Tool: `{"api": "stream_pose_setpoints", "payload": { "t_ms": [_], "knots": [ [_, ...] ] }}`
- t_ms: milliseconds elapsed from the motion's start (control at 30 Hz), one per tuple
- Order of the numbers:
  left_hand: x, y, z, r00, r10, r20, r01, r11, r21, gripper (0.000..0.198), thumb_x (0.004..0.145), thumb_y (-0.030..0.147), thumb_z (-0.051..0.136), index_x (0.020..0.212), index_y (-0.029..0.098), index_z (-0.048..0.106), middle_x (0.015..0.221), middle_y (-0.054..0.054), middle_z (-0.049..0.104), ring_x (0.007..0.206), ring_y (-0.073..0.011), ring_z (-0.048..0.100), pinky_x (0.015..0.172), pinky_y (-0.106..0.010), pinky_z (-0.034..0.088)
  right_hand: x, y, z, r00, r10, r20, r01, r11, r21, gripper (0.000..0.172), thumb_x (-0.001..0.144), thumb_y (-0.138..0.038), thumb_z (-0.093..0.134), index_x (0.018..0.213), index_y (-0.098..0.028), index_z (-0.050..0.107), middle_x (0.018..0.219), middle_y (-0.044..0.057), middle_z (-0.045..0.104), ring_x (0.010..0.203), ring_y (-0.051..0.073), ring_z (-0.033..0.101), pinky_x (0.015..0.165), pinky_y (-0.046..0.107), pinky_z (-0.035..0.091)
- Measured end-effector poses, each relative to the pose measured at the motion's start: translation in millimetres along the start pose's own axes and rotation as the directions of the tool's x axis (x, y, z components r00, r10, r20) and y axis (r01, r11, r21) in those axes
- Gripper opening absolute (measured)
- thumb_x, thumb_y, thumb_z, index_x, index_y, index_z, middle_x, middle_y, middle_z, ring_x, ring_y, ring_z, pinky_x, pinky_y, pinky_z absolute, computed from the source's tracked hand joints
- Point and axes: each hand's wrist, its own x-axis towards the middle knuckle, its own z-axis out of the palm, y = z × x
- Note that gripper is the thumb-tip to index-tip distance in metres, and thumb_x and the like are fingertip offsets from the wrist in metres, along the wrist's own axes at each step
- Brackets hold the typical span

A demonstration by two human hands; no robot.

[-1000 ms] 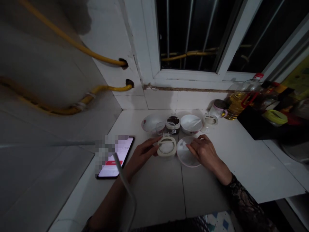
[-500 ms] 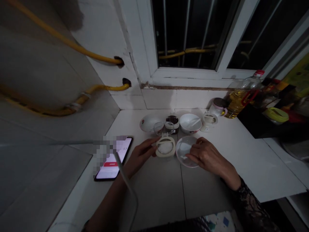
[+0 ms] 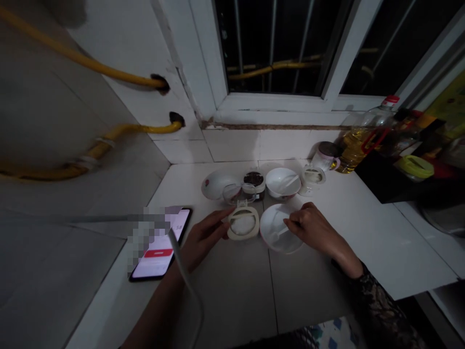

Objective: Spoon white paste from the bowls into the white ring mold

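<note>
Round plastic container touches the left grip, fingers extended, hold unclear; right grip rests curled on a white dish; surface lies open in front.

On the white tiled worktop, the left hand has its fingertips against a cream-rimmed round container of something white, while the right hand rests over the edge of a shallow white dish just beside it. Behind them stand a dark-filled jar and a white bowl; a lit smartphone lies left of the left hand.
</note>
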Motion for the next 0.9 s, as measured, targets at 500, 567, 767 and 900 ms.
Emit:
{"api": "stream_pose_setpoints", "payload": {
  "t_ms": [500, 567, 767, 900],
  "knots": [
    [0.9, -5.1, -0.4, 1.0, 0.022, -0.015, -0.022, 1.0, 0.009, 0.042, 0.083, 0.04, 0.06, 0.12, 0.021, 0.064, 0.108, -0.008, 0.065, 0.063, -0.0107, 0.059, 0.065, -0.026, 0.054, 4.7, -21.3, -1.7, 0.996, -0.015, -0.087, 0.045, 0.935, 0.352, 0.047, 0.092, -0.034, 0.04, 0.051, -0.019, 0.024, 0.047, -0.008, 0.021, 0.046, 0.007, 0.022, 0.063, 0.025, 0.031],
    [0.9, -2.0, -0.2, 1.0, 0.005, -0.009, -0.004, 1.0, 0.01, 0.041, 0.082, 0.039, 0.06, 0.119, 0.021, 0.065, 0.11, -0.009, 0.065, 0.063, -0.0107, 0.059, 0.065, -0.027, 0.054, 4.3, -17.1, -2.8, 0.996, 0.02, -0.085, 0.015, 0.922, 0.388, 0.047, 0.092, -0.037, 0.04, 0.052, -0.019, 0.021, 0.049, -0.007, 0.018, 0.046, 0.007, 0.02, 0.055, 0.024, 0.026],
    [0.0, 4.2, 0.0, 1.0, -0.001, -0.007, 0.001, 1.0, 0.01, 0.042, 0.082, 0.039, 0.059, 0.119, 0.02, 0.065, 0.11, -0.008, 0.066, 0.064, -0.0115, 0.059, 0.065, -0.028, 0.055, 4.1, -6.2, -4.5, 0.992, 0.076, -0.1, -0.042, 0.95, 0.31, 0.046, 0.089, -0.034, 0.04, 0.049, -0.02, 0.023, 0.049, -0.006, 0.018, 0.046, 0.008, 0.019, 0.049, 0.025, 0.019],
    [-0.1, 3.1, -0.2, 1.0, -0.008, -0.005, 0.008, 1.0, 0.018, 0.042, 0.083, 0.038, 0.058, 0.12, 0.02, 0.064, 0.108, -0.008, 0.065, 0.065, -0.0116, 0.06, 0.067, -0.028, 0.054, 6.4, -8.4, 1.6, 0.992, 0.061, -0.11, -0.046, 0.99, 0.133, 0.044, 0.087, -0.026, 0.047, 0.046, -0.018, 0.035, 0.044, -0.006, 0.03, 0.044, 0.008, 0.026, 0.06, 0.026, 0.029]
  ]
}}
